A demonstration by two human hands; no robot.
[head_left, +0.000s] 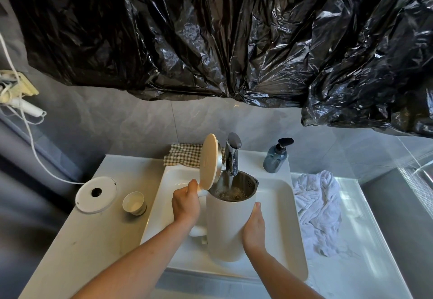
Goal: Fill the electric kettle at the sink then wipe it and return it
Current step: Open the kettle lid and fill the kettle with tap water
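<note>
- It was a home bathroom, grey tiles on the wall.
- A white sink [290, 228] with chrome tap [232, 156] stood there.
- A soap dispenser [276, 157] and towel [321, 212] sat beside it.

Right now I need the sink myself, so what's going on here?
A person is filling a white kettle under the running tap. The left hand grips the handle, with the lid flipped up; the right hand rests flat against the kettle's side. Water is streaming in and bubbling inside. The kettle's base sits on the counter to the left, and a white towel lies crumpled on the right, unused.
</note>
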